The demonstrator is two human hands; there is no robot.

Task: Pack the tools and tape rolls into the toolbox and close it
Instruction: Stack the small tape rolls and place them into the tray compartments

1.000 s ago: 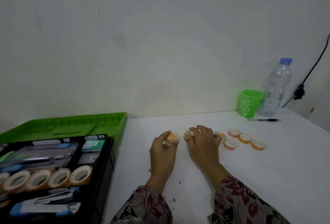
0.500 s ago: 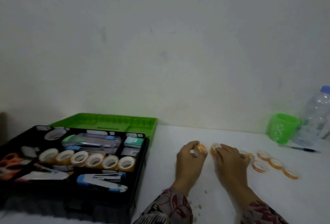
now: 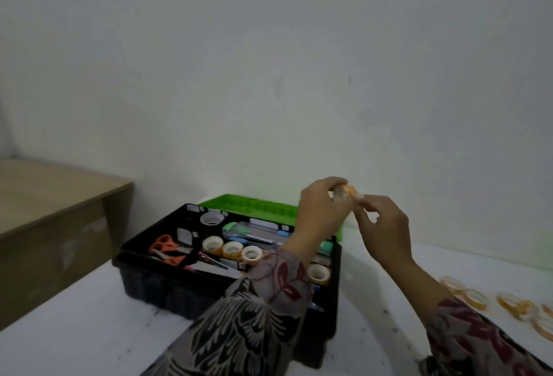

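Note:
My left hand (image 3: 323, 211) and my right hand (image 3: 386, 226) are raised together above the right end of the open black toolbox (image 3: 167, 286). Between their fingertips they pinch a short stack of small orange tape rolls (image 3: 347, 190). The toolbox's green lid (image 3: 257, 209) lies open behind it. Inside are a row of larger tape rolls (image 3: 232, 248), orange scissors (image 3: 164, 246) and other tools; my left sleeve hides part of them. Several more small orange tape rolls (image 3: 475, 297) lie on the white table (image 3: 89, 330) at the right.
A brown cardboard-coloured box or cabinet (image 3: 59, 226) stands left of the table, below its level. A plain wall rises directly behind the toolbox.
Both hands have lifted off the table with the small tape rolls and moved left to above the toolbox. The camera has turned left, so the cup and bottle are out of view.

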